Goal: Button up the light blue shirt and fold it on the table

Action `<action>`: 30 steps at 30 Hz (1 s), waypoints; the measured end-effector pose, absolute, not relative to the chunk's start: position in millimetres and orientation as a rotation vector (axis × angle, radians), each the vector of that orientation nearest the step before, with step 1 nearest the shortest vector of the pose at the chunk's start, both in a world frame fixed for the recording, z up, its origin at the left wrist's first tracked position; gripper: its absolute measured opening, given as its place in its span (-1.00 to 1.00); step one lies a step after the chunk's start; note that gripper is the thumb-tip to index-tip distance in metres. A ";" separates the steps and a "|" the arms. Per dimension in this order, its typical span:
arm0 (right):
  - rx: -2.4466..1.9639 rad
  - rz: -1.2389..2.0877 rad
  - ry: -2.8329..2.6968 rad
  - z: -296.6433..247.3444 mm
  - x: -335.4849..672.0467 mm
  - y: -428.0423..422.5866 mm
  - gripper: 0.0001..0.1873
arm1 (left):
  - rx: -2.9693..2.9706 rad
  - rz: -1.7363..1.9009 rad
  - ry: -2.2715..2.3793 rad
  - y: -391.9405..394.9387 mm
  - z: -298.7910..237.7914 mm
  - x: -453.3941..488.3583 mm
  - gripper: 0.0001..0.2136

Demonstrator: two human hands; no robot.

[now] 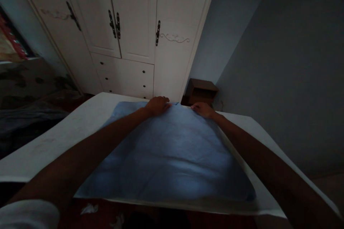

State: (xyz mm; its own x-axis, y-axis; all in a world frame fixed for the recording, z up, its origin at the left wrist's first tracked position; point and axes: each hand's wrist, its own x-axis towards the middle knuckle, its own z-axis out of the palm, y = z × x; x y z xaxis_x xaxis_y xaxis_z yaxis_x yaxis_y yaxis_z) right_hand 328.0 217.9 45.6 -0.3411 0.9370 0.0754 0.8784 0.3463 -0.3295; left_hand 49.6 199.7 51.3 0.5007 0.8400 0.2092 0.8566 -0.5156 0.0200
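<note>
A light blue cloth (172, 154) lies spread flat on a white table (61, 136). Both my arms reach across it to its far edge. My left hand (158, 105) rests on the cloth's far edge near the middle, fingers curled down onto the fabric. My right hand (202, 109) sits on the far right corner of the cloth, fingers bent and pressed on the hem. Whether either hand pinches the fabric or only presses on it is hard to see in the dim light.
A white wardrobe (134, 25) with dark handles and small drawers stands right behind the table. A brown wooden stand (201, 91) sits in the corner by the grey wall. A dark bed (29, 107) lies at left.
</note>
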 end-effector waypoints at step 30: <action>-1.754 1.226 -1.775 58.0 404.3 169.2 -0.71 | -3.021 -0.210 -1.395 238.4 66.4 68.1 -0.67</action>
